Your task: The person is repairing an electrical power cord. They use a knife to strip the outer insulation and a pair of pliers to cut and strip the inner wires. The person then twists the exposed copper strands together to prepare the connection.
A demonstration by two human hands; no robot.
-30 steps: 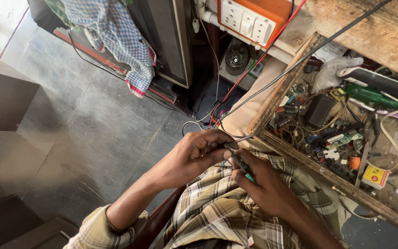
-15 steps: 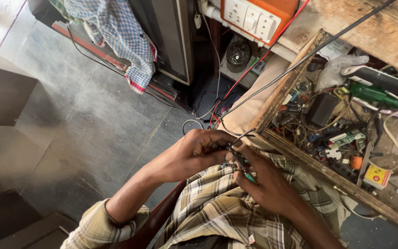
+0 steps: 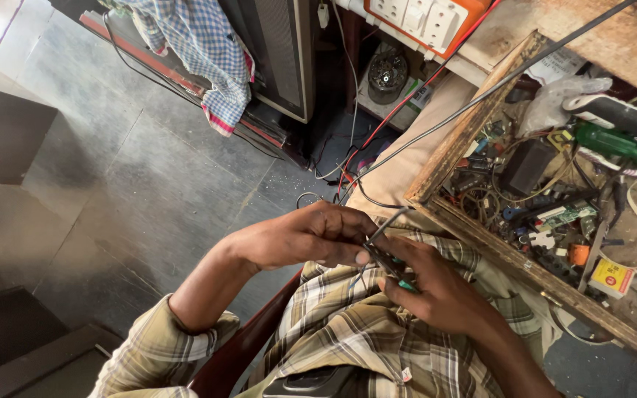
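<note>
Both hands meet above the lap, over the plaid shirt (image 3: 348, 332). Left hand (image 3: 300, 236): fingers curled, thumb pressed against the forefinger, pinching the near end of a thin dark wire (image 3: 388, 225). Right hand (image 3: 436, 291): fingers closed around a small tool with a green handle (image 3: 405, 284), whose dark tip points at the spot where the wire is pinched. The two hands touch at the fingertips.

Handling, as a judgement:
- The wire appears light and limp. It should bend freely and slip if gripped loosely.
- Take hold close to the end being worked, between thumb pad and forefinger, as the left hand does, so the free length cannot whip about.
- The strand looks fine enough to nick or break under a hard squeeze from the tool.
- The tool appears stiff and light. Grip it on the green handle, not on the metal tip.

Pose: both forearms come in from the lower edge of the view, the left from the left side with the sleeve bunched at the elbow, the right from the lower right. Both wrists are bent inward.

Farther out, the wire runs up toward the wooden frame (image 3: 473, 133) of the worktop, which holds a litter of small parts, a green screwdriver (image 3: 613, 141) and a yellow box (image 3: 612, 278). Beyond, an orange socket board (image 3: 425, 18) sits at the top, and a checked cloth (image 3: 200, 51) hangs over a dark cabinet above the grey floor (image 3: 112, 169).
</note>
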